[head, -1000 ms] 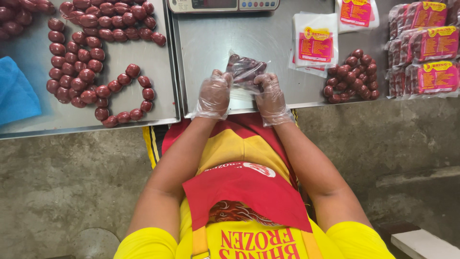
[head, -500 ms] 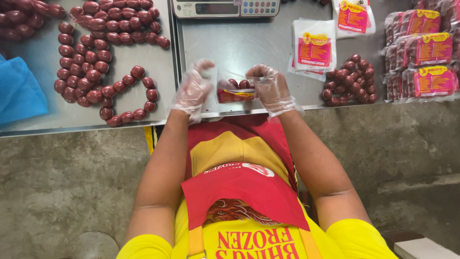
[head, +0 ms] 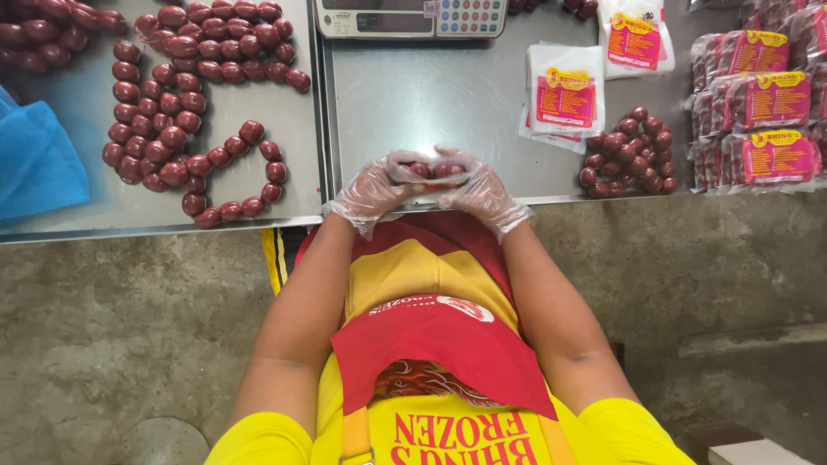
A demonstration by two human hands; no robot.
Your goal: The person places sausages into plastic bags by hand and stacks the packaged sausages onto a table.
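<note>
A steel-topped grey desk (head: 431, 103) fills the upper frame. At upper left lie long linked strings of round dark-red sausages (head: 185, 103); at far right, stacked sealed packs with pink-and-yellow labels (head: 758, 112). Low centre, at the desk's near edge, the gloved left hand (head: 372, 191) and gloved right hand (head: 482, 191) clamp their fingers on a small clear plastic bag of red sausages (head: 428, 170), one hand at each end. It looks light, soft and slippery; gripping the film ends seems safest.

One head-worn camera looks steeply down the person's own torso, close to the hands at frame centre, with the steel table (head: 431, 103) filling the top.
</note>
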